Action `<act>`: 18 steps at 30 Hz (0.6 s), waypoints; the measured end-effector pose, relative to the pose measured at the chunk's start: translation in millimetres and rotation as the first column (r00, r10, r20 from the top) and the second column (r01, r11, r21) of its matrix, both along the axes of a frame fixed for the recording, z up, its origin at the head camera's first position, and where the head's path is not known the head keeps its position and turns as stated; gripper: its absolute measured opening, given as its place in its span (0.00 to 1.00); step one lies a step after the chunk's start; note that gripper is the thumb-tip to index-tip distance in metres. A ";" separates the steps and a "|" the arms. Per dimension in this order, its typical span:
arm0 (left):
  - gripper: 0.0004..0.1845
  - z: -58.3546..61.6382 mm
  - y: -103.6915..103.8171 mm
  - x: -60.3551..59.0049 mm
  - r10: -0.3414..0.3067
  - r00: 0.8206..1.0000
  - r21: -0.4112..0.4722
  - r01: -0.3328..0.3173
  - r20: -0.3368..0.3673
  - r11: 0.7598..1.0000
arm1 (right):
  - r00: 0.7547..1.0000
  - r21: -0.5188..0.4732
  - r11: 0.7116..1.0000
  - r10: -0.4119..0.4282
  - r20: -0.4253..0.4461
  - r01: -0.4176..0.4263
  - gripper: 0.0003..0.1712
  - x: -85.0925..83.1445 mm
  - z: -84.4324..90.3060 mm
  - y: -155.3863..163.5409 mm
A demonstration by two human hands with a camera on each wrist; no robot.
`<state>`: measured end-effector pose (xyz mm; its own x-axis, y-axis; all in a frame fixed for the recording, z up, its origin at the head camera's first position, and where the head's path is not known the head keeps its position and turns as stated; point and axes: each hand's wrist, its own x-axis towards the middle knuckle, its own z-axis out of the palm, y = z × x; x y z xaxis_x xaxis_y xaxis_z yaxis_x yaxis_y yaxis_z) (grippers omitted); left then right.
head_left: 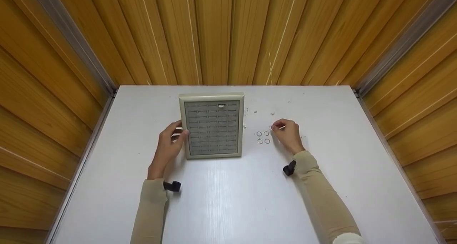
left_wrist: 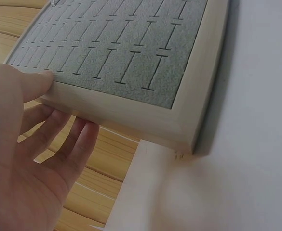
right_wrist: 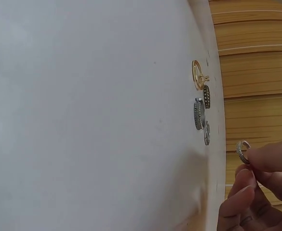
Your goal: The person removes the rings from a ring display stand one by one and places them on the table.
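A ring display tray with a pale frame and slotted grey padding stands tilted up on the table. My left hand grips its left edge, thumb on the front and fingers behind. One ring sits in a slot of the top row. To the right of the tray, my right hand pinches a silver-coloured ring between thumb and fingertip, raised off the table. Several rings lie beside that hand, among them a gold-coloured ring with a raised stone and a broad silver ring.
The white table spreads under everything. Wood-patterned panels rise at the back and both sides. Small dark specks dot the tabletop right of the tray. A black wrist camera is strapped at the left sleeve, another camera at the right.
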<state>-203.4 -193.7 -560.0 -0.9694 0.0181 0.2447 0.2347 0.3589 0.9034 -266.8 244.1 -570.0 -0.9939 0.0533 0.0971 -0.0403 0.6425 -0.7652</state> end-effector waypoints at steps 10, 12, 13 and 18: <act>0.24 2.5 0.9 0.1 0.003 1.000 -0.011 -0.003 0.001 1.000 | 0.998 0.074 0.997 -0.003 0.065 -0.002 0.06 0.5 -5.9 5.5; 0.24 2.5 0.7 0.4 0.002 1.000 -0.008 -0.002 0.001 1.000 | 0.997 0.083 0.997 -0.011 0.076 0.004 0.06 0.6 -6.4 6.3; 0.24 2.3 0.5 0.5 0.001 1.000 -0.007 -0.001 0.001 1.000 | 0.997 0.087 0.996 -0.013 0.079 0.007 0.06 0.4 -6.3 6.6; 0.24 1.7 0.0 1.2 -0.002 1.000 -0.001 0.002 -0.010 1.000 | 0.994 0.113 0.993 -0.032 0.105 0.020 0.07 -0.7 -6.6 7.4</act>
